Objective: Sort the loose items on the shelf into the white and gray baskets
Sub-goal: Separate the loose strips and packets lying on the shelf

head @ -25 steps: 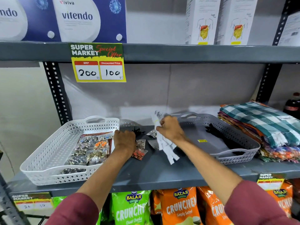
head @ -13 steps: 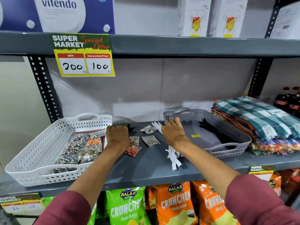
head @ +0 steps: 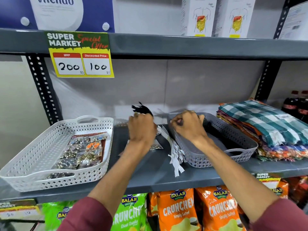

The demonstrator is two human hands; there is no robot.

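Note:
My left hand (head: 141,129) is raised between the baskets and shut on a black bundle of strips (head: 141,108) that sticks up above its knuckles. My right hand (head: 188,125) is curled into a fist over the far left corner of the gray basket (head: 233,140); I see nothing in it. A white bundle of strips (head: 175,152) lies on the shelf against the gray basket's left wall. The white basket (head: 33,155) on the left holds several jewellery packets (head: 83,150). One small loose packet (head: 155,147) shows under my left wrist.
Folded checked cloths (head: 266,124) are stacked right of the gray basket, with dark bottles (head: 298,105) behind them. The upper shelf (head: 166,45) carries a price sign (head: 80,55). Snack bags (head: 180,210) hang below the shelf's front edge.
My right hand let the white bundle down onto the shelf and moved to the gray basket's corner. My left hand rose from the small packets with the black bundle in it.

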